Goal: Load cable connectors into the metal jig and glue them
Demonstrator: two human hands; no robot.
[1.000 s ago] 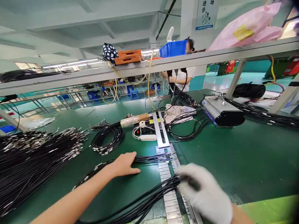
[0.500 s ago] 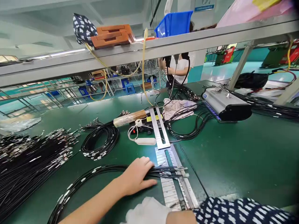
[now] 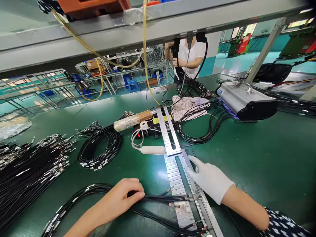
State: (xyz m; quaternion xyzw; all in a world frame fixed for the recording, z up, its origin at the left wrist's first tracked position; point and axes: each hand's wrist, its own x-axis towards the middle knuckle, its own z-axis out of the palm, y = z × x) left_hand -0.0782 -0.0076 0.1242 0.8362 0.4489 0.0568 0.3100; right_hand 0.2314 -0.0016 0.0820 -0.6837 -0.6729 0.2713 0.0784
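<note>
Green tabletop (image 3: 247, 158) fills the view, shelf (image 3: 158, 23) overhead at 12 o'clock. Big cable pile (image 3: 27, 168) at 9 o'clock. Grey machine (image 3: 247, 103) at 2 o'clock. Cable coil (image 3: 101, 148) at 10 o'clock from centre, second loose coil (image 3: 204, 128) at 1 o'clock with a cloth (image 3: 185, 110) beside it. Metal jig (image 3: 177, 171) runs down the middle from 12 toward 6 o'clock. Co-worker's hand (image 3: 175, 62) far back at 12 o'clock, holding hanging cables.

Left arm comes in from 7 o'clock, bare forearm low over the tabletop, wrist straight. Left hand (image 3: 118, 199) palm down, fingers curled together, pressing and pinching the cable bundle (image 3: 158, 198) against the tabletop. Bundle sits at 6 o'clock, loops out left of the hand, its ends lie across the jig just right of the hand.

Right arm comes in from 4 o'clock, dotted sleeve (image 3: 281, 227) at the elbow. Right hand (image 3: 209, 177) in white glove, palm down, fingers loosely together and extended, tips resting on the jig's right edge at 12 o'clock of the bundle ends. Holds nothing.

White handle (image 3: 152, 150) with cord at the jig's left, above the left hand.
</note>
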